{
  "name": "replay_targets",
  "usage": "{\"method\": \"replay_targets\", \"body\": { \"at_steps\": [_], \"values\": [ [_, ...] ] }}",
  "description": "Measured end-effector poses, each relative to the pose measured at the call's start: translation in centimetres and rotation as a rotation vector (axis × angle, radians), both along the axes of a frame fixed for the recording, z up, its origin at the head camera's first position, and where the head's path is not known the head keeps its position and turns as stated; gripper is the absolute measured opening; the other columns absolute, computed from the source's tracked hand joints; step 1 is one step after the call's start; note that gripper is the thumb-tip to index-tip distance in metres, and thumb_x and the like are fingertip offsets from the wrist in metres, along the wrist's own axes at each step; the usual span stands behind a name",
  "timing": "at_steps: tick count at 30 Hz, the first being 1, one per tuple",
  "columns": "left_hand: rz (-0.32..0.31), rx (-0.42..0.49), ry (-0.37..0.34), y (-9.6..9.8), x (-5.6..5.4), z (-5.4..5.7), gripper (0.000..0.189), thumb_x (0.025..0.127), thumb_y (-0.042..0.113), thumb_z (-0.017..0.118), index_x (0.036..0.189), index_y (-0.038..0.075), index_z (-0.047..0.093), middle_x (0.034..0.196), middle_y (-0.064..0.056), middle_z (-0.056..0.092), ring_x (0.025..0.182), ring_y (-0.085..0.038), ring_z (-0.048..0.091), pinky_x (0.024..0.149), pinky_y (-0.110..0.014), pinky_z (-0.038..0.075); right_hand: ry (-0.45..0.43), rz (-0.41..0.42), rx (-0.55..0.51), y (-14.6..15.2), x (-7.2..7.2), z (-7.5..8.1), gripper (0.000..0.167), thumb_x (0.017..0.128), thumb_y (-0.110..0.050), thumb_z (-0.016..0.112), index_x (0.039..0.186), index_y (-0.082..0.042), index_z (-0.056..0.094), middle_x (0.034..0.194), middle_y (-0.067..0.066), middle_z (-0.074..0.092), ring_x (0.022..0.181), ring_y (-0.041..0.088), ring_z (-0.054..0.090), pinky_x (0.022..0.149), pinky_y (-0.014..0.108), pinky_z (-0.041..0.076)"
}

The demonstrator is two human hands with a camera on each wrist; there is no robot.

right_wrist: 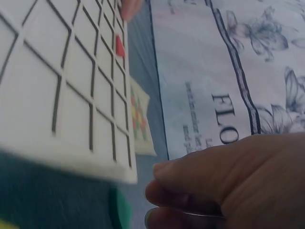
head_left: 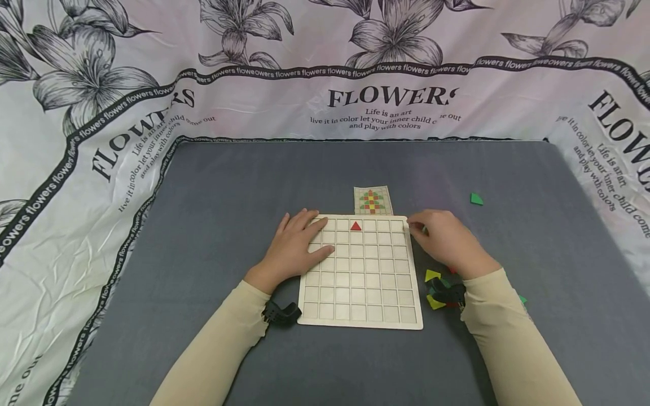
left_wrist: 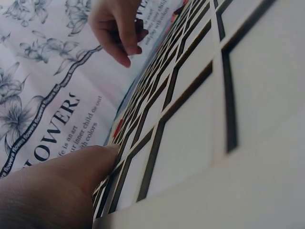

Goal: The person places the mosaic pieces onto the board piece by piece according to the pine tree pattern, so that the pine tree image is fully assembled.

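Observation:
A cream grid board (head_left: 355, 296) lies on the grey table, with one red triangle piece (head_left: 356, 226) in a cell of its top row. My left hand (head_left: 294, 242) rests over the board's upper left edge, fingers spread and thumb lying across the cells. By the upper right corner of the board is my right hand (head_left: 447, 239), its fingers loosely bent. Nothing shows between the thumb (right_wrist: 190, 174) and fingers in the right wrist view. A pattern card (head_left: 373, 201) with a green, red and yellow design shows just beyond the board's far edge.
Yellow pieces (head_left: 434, 301) lie with red and green ones right of the board, partly hidden under the right wrist. A green piece (head_left: 476, 198) sits apart at the far right. Flower-printed cloth (head_left: 254, 107) borders the grey surface.

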State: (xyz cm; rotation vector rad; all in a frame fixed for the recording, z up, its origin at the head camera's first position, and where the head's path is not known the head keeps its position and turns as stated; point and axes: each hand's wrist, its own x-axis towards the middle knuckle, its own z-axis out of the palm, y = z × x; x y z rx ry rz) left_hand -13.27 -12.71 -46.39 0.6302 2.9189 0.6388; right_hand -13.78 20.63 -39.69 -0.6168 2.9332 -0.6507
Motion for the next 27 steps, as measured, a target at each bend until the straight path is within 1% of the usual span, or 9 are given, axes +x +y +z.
{"method": "replay_targets", "body": {
  "at_steps": [4,7,11,16,19,23,27],
  "values": [
    [0.002,-0.003,-0.001,0.0,0.0,-0.1,0.071,0.102,0.057,0.061,0.161,0.020,0.047,0.168,-0.007,0.037,0.161,-0.029,0.021,0.131,-0.057,0.006,-0.047,-0.052,0.000,1.4,0.2,0.3,0.022,0.101,-0.004,0.066,0.120,0.001,0.077,0.108,0.016,0.075,0.088,0.027,0.068,0.075,0.047,0.057],
    [0.005,-0.004,-0.003,0.0,0.0,-0.1,0.070,0.102,0.057,0.061,0.161,0.020,0.047,0.168,-0.007,0.037,0.161,-0.029,0.021,0.131,-0.057,0.006,-0.072,-0.069,0.005,2.2,0.4,0.4,0.024,0.100,-0.005,0.068,0.123,0.002,0.076,0.112,0.018,0.075,0.092,0.029,0.069,0.077,0.048,0.058],
    [0.007,-0.004,-0.005,0.0,0.0,-0.1,0.071,0.102,0.057,0.061,0.161,0.020,0.047,0.168,-0.007,0.037,0.161,-0.029,0.021,0.131,-0.057,0.006,-0.083,-0.068,0.025,3.1,0.9,0.5,0.024,0.098,-0.006,0.071,0.119,0.003,0.076,0.110,0.019,0.075,0.089,0.027,0.068,0.077,0.049,0.058],
    [0.006,0.002,-0.004,0.1,0.0,0.0,0.070,0.102,0.057,0.061,0.160,0.020,0.048,0.168,-0.008,0.037,0.161,-0.029,0.021,0.131,-0.057,0.006,-0.120,-0.078,0.051,4.1,1.8,0.5,0.021,0.095,-0.010,0.075,0.111,0.003,0.077,0.095,0.011,0.073,0.079,0.022,0.063,0.072,0.045,0.056],
    [0.006,0.001,-0.002,0.1,0.0,0.0,0.071,0.102,0.057,0.062,0.160,0.020,0.048,0.168,-0.008,0.037,0.161,-0.029,0.021,0.131,-0.057,0.006,-0.132,-0.082,0.068,4.7,2.5,0.5,0.022,0.093,-0.012,0.076,0.110,0.003,0.077,0.093,0.010,0.072,0.079,0.023,0.063,0.071,0.046,0.057],
    [0.004,0.006,-0.005,0.1,0.0,0.1,0.071,0.102,0.056,0.063,0.160,0.019,0.048,0.168,-0.008,0.037,0.161,-0.029,0.022,0.131,-0.057,0.006,-0.124,-0.078,0.091,5.5,3.4,0.3,0.024,0.091,-0.015,0.078,0.107,0.003,0.076,0.094,0.012,0.071,0.080,0.024,0.063,0.073,0.050,0.057],
    [0.002,0.011,-0.005,0.1,0.1,0.2,0.071,0.101,0.055,0.063,0.160,0.019,0.048,0.168,-0.008,0.038,0.161,-0.030,0.022,0.131,-0.057,0.006,-0.131,-0.074,0.090,6.0,4.2,0.0,0.021,0.090,-0.016,0.081,0.103,0.000,0.076,0.088,0.008,0.068,0.076,0.022,0.059,0.068,0.045,0.054]
  ]
}}
